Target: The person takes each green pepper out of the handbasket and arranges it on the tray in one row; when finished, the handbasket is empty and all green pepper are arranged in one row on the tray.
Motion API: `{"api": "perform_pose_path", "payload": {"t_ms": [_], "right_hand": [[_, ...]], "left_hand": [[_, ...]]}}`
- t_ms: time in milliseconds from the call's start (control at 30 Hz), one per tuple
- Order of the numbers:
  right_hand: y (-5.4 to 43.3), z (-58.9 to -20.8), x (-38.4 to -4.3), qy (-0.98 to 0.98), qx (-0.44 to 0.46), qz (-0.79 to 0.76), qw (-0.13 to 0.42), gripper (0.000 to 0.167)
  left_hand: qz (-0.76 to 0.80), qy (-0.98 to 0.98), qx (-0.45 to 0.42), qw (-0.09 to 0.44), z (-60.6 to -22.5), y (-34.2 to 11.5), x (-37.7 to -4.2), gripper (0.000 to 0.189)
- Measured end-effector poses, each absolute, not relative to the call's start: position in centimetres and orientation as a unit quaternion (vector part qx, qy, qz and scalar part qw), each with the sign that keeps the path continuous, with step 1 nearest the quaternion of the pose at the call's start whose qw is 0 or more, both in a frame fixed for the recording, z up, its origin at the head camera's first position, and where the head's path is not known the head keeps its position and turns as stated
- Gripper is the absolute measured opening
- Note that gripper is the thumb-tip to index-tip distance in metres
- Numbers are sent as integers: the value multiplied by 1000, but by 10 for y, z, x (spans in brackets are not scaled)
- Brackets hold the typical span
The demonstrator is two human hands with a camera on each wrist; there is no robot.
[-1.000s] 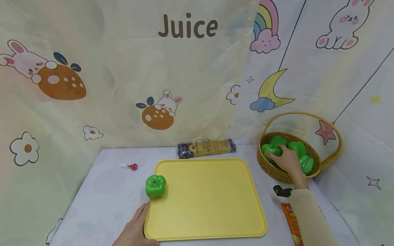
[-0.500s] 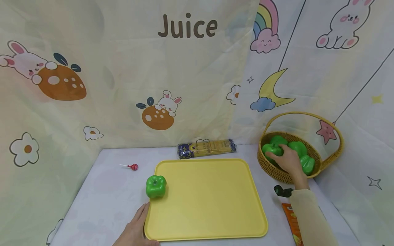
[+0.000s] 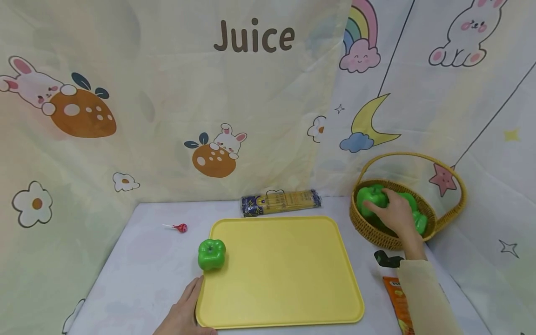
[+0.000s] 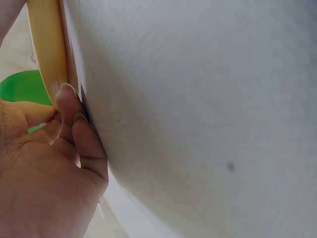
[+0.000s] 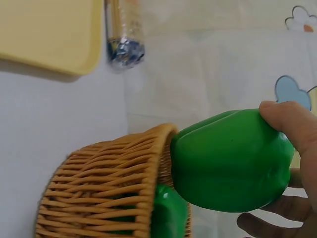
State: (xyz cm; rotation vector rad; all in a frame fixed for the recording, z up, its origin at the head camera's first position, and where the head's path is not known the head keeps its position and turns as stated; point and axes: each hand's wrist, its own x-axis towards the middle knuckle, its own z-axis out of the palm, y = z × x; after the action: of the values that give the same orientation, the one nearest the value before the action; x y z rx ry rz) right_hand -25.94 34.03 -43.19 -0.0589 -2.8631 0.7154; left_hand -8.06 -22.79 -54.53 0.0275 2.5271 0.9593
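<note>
My right hand [image 3: 397, 215] grips a green bell pepper [image 3: 369, 202] between thumb and fingers, at the mouth of the wicker basket [image 3: 378, 238]. In the right wrist view this bell pepper [image 5: 228, 163] is lifted to the basket's rim, above another green pepper [image 5: 169, 213] inside. More green peppers [image 3: 420, 222] lie in the basket, partly hidden by the hand. At the near left corner of the yellow tray [image 3: 280, 274], my left hand [image 3: 183, 311] holds the rim, with fingertips curled at its underside in the left wrist view. A single green bell pepper [image 3: 211, 254] rests on the tray's left edge.
A packet of noodles [image 3: 281, 203] lies behind the tray. Left of it is a red lollipop [image 3: 181, 228]. A dark object [image 3: 387, 259] and an orange packet [image 3: 398, 302] lie near the right forearm. Printed cloth [image 3: 268, 116] hangs behind the table.
My right hand has lifted the bell pepper slightly within the basket, shifting up and a little right. The left hand and tray stay put.
</note>
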Motion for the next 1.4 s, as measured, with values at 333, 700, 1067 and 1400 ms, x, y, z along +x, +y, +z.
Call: {"api": "perform_pose_path", "payload": {"t_ms": [333, 700, 1067, 1400], "right_hand": [[318, -402, -245, -962, 16, 233, 143, 84], [282, -390, -225, -950, 59, 269, 148, 81], [250, -404, -212, -940, 101, 298, 132, 77], [230, -419, -205, -929, 134, 322, 121, 71]], "left_hand": [[347, 913, 14, 212, -547, -228, -79, 146], [347, 911, -2, 224, -551, -228, -82, 148], [343, 913, 8, 221, -548, -228, -81, 145], [339, 914, 10, 224, -545, -228, -80, 143]]}}
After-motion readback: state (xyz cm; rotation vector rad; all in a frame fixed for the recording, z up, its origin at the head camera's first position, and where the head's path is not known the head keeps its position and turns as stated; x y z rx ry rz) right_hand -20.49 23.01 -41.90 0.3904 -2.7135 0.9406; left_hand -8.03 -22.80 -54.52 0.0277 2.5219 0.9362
